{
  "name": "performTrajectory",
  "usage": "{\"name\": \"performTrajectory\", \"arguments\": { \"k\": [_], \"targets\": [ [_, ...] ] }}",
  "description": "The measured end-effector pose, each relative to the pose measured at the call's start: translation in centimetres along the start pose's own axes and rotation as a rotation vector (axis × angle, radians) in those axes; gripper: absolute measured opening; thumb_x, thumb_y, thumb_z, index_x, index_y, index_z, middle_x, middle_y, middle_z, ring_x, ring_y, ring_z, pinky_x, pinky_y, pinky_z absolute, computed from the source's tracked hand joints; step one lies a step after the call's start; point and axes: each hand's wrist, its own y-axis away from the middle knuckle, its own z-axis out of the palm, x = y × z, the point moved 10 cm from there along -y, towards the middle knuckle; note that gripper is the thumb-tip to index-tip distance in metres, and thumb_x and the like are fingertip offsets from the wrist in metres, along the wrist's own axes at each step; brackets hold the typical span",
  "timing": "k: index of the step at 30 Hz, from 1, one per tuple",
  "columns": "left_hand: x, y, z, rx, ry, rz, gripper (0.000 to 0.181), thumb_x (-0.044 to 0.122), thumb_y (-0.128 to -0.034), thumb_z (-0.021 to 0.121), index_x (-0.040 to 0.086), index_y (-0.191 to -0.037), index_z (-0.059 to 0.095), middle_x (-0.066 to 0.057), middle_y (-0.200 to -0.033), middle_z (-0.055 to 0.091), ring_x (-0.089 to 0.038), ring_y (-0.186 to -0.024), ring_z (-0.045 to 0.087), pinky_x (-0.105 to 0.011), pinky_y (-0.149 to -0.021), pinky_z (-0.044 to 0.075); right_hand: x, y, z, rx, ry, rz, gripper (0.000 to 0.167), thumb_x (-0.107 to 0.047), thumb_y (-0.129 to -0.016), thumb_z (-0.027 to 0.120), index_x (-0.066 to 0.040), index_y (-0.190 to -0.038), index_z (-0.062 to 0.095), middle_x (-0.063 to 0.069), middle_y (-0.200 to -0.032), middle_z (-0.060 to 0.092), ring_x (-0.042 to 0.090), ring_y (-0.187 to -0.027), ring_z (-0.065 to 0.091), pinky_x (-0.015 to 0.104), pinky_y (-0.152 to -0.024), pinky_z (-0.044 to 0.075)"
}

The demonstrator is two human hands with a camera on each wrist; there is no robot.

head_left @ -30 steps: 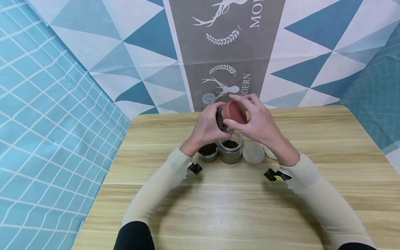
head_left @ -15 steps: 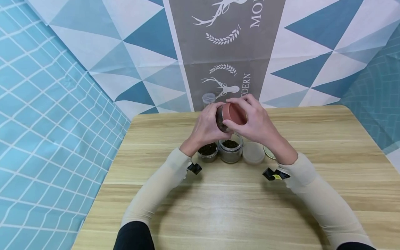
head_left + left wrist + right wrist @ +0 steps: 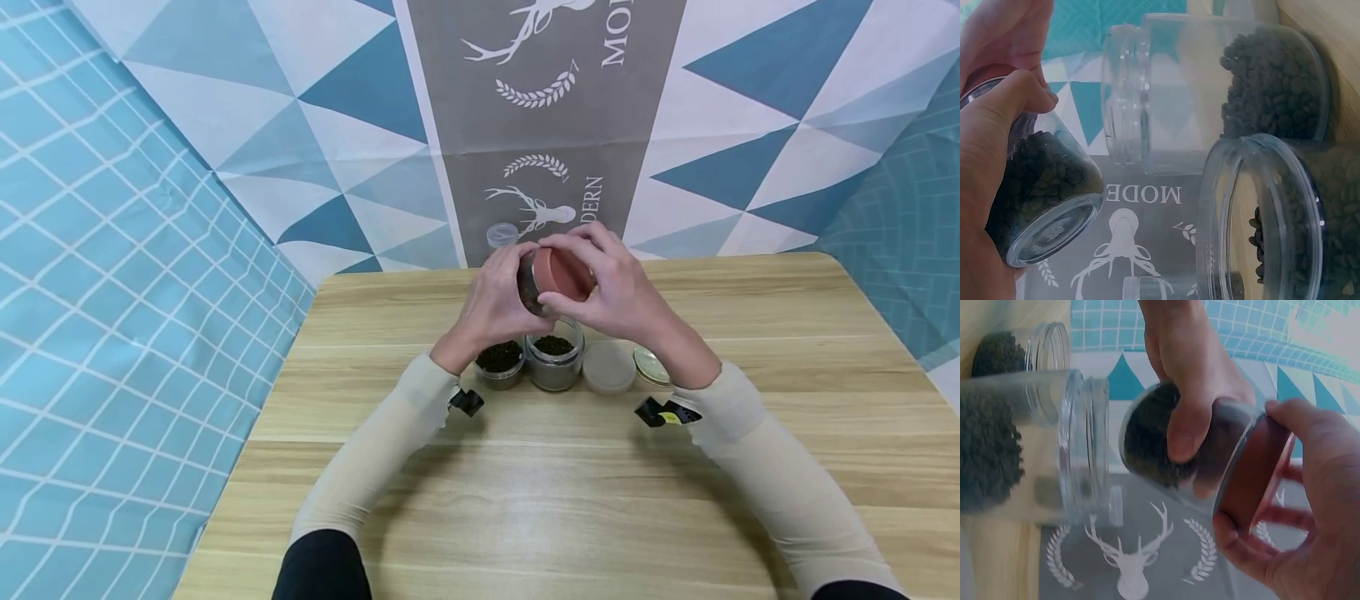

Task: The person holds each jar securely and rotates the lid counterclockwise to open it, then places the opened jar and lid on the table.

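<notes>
Patterned backdrop w/ blue triangles & a grey deer panel behind; wood-look table below it. Two sleeved arms reach in over the table. L hand: fingers & thumb wrapped round the body of a held jar, glass, tilted, raised above the other jars, dark pellets inside. R hand: fingers spread round the held jar's red-brown lid, gripping it; lid's at the mouth, tho can't tell if it's tight or loose. On the table: mid jar, uncapped, pellets partway up; shorter L jar just beside it, also uncapped w/ pellets. Clear container stands behind L hand. Frosted lid lies right of mid jar, gold-rimmed lid next to that, nr R wrist.
</notes>
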Motion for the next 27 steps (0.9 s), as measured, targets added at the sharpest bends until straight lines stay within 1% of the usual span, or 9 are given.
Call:
{"name": "performTrajectory", "arguments": {
  "k": [4, 9, 11, 13, 17, 22, 24, 27],
  "targets": [
    [0.1, 0.1, -0.2, -0.001, 0.000, 0.011, 0.094, 0.027, -0.0700, 0.098, -0.006, -0.149, 0.059, -0.021, -0.137, 0.073, -0.035, -0.125, 0.069, -0.047, -0.108, 0.063, -0.8, 0.0, -0.1, -0.043, 0.019, -0.123, 0.065, -0.028, -0.086, 0.096, -0.013, -0.145, 0.073, 0.023, -0.144, 0.065, 0.045, -0.130, 0.060, 0.061, -0.098, 0.063],
    [0.3, 0.1, -0.2, -0.008, 0.002, 0.029, 0.095, 0.028, -0.0690, 0.100, -0.004, -0.149, 0.059, -0.021, -0.138, 0.073, -0.034, -0.126, 0.069, -0.046, -0.108, 0.063, -1.9, 0.3, -0.4, -0.091, 0.030, -0.305, 0.062, -0.017, -0.084, 0.097, -0.009, -0.142, 0.074, 0.029, -0.147, 0.065, 0.052, -0.135, 0.059, 0.066, -0.105, 0.060],
    [0.3, 0.1, -0.2, -0.013, 0.003, 0.033, 0.095, 0.028, -0.0689, 0.100, -0.004, -0.149, 0.059, -0.020, -0.138, 0.073, -0.034, -0.126, 0.069, -0.046, -0.108, 0.063, -2.2, 0.4, -0.4, -0.103, 0.032, -0.356, 0.062, -0.014, -0.083, 0.097, -0.008, -0.140, 0.074, 0.031, -0.148, 0.064, 0.053, -0.136, 0.059, 0.067, -0.107, 0.059],
    [0.2, 0.2, -0.1, -0.017, 0.006, 0.030, 0.095, 0.027, -0.0688, 0.100, -0.004, -0.149, 0.059, -0.020, -0.138, 0.074, -0.033, -0.124, 0.069, -0.046, -0.107, 0.063, -2.3, 0.5, -0.4, -0.111, 0.032, -0.385, 0.062, -0.013, -0.083, 0.098, -0.007, -0.140, 0.074, 0.032, -0.148, 0.064, 0.053, -0.137, 0.059, 0.067, -0.108, 0.059],
    [0.0, 0.3, 0.1, -0.021, 0.018, 0.024, 0.095, 0.026, -0.0687, 0.100, -0.004, -0.149, 0.059, -0.020, -0.138, 0.074, -0.034, -0.123, 0.070, -0.046, -0.106, 0.064, -2.1, 0.6, -0.3, -0.118, 0.020, -0.387, 0.067, -0.011, -0.082, 0.099, -0.008, -0.143, 0.072, 0.031, -0.149, 0.063, 0.052, -0.137, 0.059, 0.066, -0.108, 0.058],
    [-0.2, 0.4, 0.3, -0.028, 0.022, 0.013, 0.097, 0.028, -0.0688, 0.101, -0.005, -0.149, 0.058, -0.021, -0.137, 0.074, -0.035, -0.124, 0.070, -0.047, -0.107, 0.064, -1.8, 0.5, -0.6, -0.113, 0.000, -0.333, 0.083, -0.018, -0.078, 0.102, -0.009, -0.153, 0.066, 0.030, -0.153, 0.059, 0.051, -0.141, 0.058, 0.064, -0.108, 0.060],
    [-0.3, 0.5, 0.2, -0.029, 0.025, 0.004, 0.098, 0.028, -0.0688, 0.102, -0.005, -0.150, 0.058, -0.021, -0.137, 0.073, -0.035, -0.125, 0.069, -0.048, -0.109, 0.063, -1.6, 0.3, -0.9, -0.096, -0.007, -0.298, 0.088, -0.020, -0.076, 0.103, -0.008, -0.155, 0.065, 0.030, -0.155, 0.057, 0.049, -0.144, 0.058, 0.061, -0.104, 0.064],
    [-0.5, 0.5, 0.1, -0.032, 0.032, -0.011, 0.099, 0.027, -0.0690, 0.102, -0.004, -0.151, 0.057, -0.020, -0.138, 0.073, -0.035, -0.128, 0.068, -0.049, -0.111, 0.062, -1.2, 0.1, -1.7, -0.066, -0.018, -0.239, 0.091, -0.018, -0.077, 0.103, -0.008, -0.157, 0.063, 0.027, -0.158, 0.056, 0.043, -0.145, 0.061, 0.053, -0.093, 0.070]
  ]
}}
